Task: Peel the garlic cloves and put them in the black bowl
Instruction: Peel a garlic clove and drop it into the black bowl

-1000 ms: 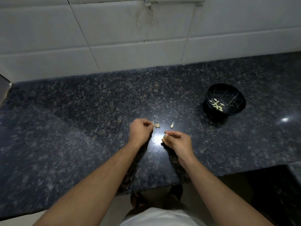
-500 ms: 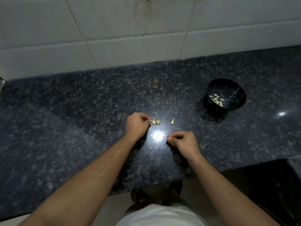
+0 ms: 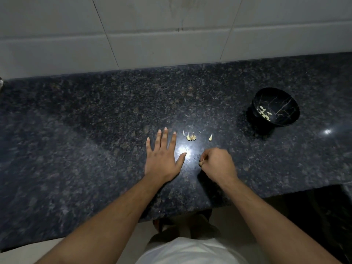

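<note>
Now garlic clove [image 3: 201,162] between right fingers [image 3: 206,156]

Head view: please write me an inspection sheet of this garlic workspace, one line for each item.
Surface: dark speckled granite counter, with a bright lamp reflection between the hands.
Job's things: round black bowl with pale veins at far right, holding pale peeled garlic cloves; small cluster of cloves and one single clove on the counter.
Clutter: thin skin bits beside the cluster.
Grippers: left hand flat, fingers spread; right hand pinches a small piece.
Cables: nothing seen.
Surroundings: white tiled wall behind.
</note>
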